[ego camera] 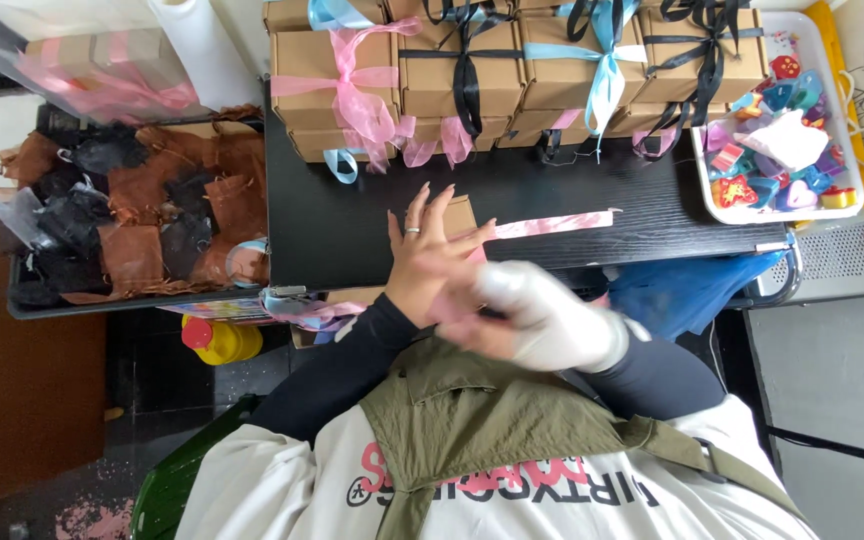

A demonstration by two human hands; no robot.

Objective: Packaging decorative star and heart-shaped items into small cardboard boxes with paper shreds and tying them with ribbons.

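Your left hand (430, 262) lies flat, fingers spread, pinning the small brown box (458, 215) on the black table (352, 225) over the pink ribbon (552, 224). Your gloved right hand (552, 318) is blurred; I cannot tell its grip.

Left hand (430, 262) bare, fingers spread and stretched forward, ring on one finger, palm turned toward the other hand, right hand (552, 318) in a white glove, motion-blurred, crossing just under the left wrist, both forearms in dark sleeves, converging at the chest
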